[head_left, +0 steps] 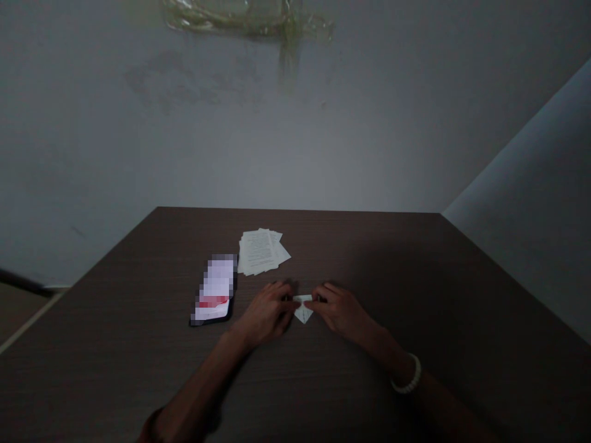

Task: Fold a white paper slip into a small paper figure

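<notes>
- Pinching a small folded white paper against the dark wooden bench, the left hand and right hand close in from either side, fingers curled over its ends.
- Its pointed corner stays uncovered toward the person; gripping from both sides seems meant to keep the fold steady.
- A loose stack of printed sheets and a phone with a pixelated screen lie beyond the left hand, apparently set clear of the hands' work.
- A bead bracelet circles the right wrist.
</notes>
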Demonstrator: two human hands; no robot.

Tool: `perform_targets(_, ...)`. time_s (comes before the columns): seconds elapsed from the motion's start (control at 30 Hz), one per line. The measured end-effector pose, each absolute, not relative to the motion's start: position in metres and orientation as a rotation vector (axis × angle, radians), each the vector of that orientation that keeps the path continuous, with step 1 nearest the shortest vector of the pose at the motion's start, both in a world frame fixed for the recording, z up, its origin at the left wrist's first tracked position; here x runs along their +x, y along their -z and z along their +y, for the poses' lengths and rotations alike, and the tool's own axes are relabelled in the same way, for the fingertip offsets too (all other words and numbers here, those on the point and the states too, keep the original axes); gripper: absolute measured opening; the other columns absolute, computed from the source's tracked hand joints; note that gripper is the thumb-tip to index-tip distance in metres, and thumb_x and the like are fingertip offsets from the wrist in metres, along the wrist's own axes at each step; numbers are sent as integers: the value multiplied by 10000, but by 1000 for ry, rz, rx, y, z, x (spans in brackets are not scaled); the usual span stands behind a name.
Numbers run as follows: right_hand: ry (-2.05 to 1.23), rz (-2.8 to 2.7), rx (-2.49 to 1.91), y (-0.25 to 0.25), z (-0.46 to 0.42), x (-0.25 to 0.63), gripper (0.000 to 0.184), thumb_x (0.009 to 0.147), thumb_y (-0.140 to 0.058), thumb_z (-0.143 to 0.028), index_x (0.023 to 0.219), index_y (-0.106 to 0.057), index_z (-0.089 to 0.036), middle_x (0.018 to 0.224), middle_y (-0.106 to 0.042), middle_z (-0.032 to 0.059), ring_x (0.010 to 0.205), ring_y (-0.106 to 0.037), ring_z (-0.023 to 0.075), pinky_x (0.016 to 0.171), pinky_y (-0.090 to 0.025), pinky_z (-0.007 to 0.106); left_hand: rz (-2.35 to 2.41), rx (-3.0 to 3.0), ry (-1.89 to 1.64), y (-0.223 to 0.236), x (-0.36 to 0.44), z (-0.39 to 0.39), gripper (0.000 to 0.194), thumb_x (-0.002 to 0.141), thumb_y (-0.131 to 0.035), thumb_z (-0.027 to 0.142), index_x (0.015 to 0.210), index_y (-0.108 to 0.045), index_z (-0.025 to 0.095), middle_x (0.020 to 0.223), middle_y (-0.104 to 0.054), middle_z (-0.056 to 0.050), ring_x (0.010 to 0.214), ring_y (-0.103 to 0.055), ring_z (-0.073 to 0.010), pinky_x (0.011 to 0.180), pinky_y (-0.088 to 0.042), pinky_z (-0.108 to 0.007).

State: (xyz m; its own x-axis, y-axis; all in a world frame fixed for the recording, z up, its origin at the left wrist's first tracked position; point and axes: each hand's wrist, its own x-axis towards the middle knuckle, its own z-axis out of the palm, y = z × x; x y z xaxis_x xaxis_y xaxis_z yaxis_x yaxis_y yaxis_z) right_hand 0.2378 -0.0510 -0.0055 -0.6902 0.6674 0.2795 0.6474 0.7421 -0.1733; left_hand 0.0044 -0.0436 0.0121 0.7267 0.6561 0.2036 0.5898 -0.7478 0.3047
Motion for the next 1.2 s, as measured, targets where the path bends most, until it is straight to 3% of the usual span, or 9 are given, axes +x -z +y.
perform_targets(0.7,-62,-2658,-1071,-7,-59,241,281,939,-544,-174,1188,-644,-255,1027,-596,74,932,-510,214,756,-419,319,1071,2696,-415,-16,-1,-47,186,879,-560,236,934,-731,184,939,-597,-83,902,-557,-237,787,-466,-380)
perform_targets(1.2,-105,-2648,-1091,-9,-62,240,303,939,-529,-175,1214,-630,-251,1072,-593,82,963,-506,223,809,-434,344,1042,2709,-471,-20,-7,-43,217,892,-556,228,785,-739,185,876,-593,-69,852,-543,-215,705,-457,-337)
